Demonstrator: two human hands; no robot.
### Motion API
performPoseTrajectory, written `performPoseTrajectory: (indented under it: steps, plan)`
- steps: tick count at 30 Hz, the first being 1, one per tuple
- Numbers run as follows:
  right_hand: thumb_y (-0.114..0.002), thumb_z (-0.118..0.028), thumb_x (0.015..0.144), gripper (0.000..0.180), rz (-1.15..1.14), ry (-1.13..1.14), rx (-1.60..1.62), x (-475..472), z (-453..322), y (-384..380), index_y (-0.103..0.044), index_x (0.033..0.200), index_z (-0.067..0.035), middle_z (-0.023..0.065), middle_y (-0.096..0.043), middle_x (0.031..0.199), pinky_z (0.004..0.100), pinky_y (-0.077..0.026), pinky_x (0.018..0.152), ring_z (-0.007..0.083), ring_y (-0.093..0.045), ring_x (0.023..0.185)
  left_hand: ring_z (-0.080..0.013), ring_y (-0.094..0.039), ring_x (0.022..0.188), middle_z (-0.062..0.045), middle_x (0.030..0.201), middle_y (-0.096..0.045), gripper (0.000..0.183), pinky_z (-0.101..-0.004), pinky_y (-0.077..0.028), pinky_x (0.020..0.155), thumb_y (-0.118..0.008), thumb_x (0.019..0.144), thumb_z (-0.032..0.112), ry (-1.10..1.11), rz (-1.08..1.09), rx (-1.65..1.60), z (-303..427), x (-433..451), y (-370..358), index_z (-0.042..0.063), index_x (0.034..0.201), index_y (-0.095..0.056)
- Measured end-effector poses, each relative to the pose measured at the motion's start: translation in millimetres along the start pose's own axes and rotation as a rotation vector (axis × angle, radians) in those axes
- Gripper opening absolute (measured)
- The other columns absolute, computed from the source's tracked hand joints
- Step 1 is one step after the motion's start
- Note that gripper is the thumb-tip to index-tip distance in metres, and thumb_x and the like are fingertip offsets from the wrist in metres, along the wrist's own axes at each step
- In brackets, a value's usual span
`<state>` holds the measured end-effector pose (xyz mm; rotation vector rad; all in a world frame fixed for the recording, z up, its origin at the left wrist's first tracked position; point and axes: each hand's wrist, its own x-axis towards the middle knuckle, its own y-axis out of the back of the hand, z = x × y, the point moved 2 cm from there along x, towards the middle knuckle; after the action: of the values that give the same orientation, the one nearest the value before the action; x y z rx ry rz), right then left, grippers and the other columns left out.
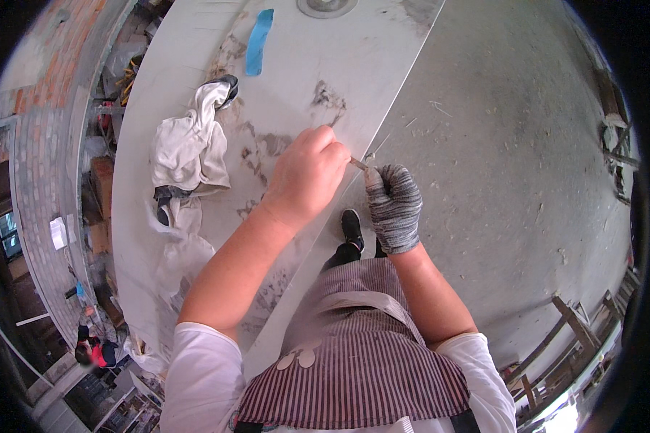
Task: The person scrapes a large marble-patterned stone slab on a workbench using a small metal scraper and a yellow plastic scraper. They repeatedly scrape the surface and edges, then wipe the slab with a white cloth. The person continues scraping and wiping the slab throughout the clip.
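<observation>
A thin brownish strip or stick (358, 164) spans the small gap between my two hands, over the table's right edge. My bare left hand (311, 170) is closed around one end of it, which the fingers hide. My right hand (394, 208), in a grey striped knit glove, pinches the other end between thumb and fingers. Beneath my left hand lies the white tabletop (368, 59), marked with dark smudges. A crumpled white cloth with dark trim (189, 149) rests to the left of my left hand. Farther up is a curled blue strip (259, 43).
A round grey disc (327, 5) sits at the tabletop's far end. Clear plastic film (187, 251) lies near my left forearm. Debris dots the concrete floor (498, 140). Wooden frames (574, 325) stand at lower right. Another person (95, 346) is at lower left, near cardboard boxes (102, 184).
</observation>
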<state>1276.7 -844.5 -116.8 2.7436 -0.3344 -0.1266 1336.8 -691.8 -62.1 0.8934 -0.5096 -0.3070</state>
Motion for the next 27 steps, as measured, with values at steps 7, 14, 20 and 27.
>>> performPoseTrajectory:
  steps: [7, 14, 20, 27]
  plan:
    - [-0.071, -0.012, 0.082, 0.011, 0.002, 0.040, -0.052, -8, 2, -4, -0.065, 0.082, -0.003, 0.0159, -0.060, 0.064, 0.0354, -0.049, 0.055, 0.0287, -0.060, 0.055, -0.0307, -0.056, 0.073, -0.009, 0.077, -0.053, 0.013, -0.0401, -0.047, 0.066, -0.070, 0.074, -0.001, 0.010, -0.003, 0.010, -1, -13, 3, 0.004, 0.080, -0.060]
    - [-0.072, -0.011, 0.081, 0.010, -0.018, 0.031, -0.042, -22, 1, -8, -0.065, 0.082, -0.004, 0.0150, -0.060, 0.066, 0.0351, -0.048, 0.056, 0.0282, -0.059, 0.057, -0.0309, -0.056, 0.073, -0.009, 0.077, -0.053, 0.013, -0.0403, -0.047, 0.066, -0.069, 0.073, -0.001, 0.038, -0.022, 0.027, 2, -26, 7, 0.004, 0.078, -0.059]
    - [-0.072, -0.011, 0.082, 0.011, -0.046, 0.042, -0.017, -34, 2, -11, -0.064, 0.080, -0.005, 0.0140, -0.060, 0.067, 0.0357, -0.048, 0.058, 0.0284, -0.058, 0.060, -0.0308, -0.056, 0.075, -0.010, 0.078, -0.053, 0.013, -0.0406, -0.047, 0.066, -0.069, 0.073, -0.001, 0.047, -0.025, 0.035, 4, -39, 13, 0.004, 0.079, -0.059]
    - [-0.070, -0.013, 0.087, 0.017, -0.049, 0.069, -0.036, -50, 0, -17, -0.059, 0.079, -0.003, 0.0069, -0.053, 0.063, 0.0300, -0.045, 0.056, 0.0130, -0.045, 0.059, -0.0310, -0.056, 0.075, -0.010, 0.079, -0.053, 0.012, -0.0408, -0.047, 0.066, -0.070, 0.075, 0.001, 0.060, -0.047, 0.032, 6, -56, 18, 0.004, 0.081, -0.060]
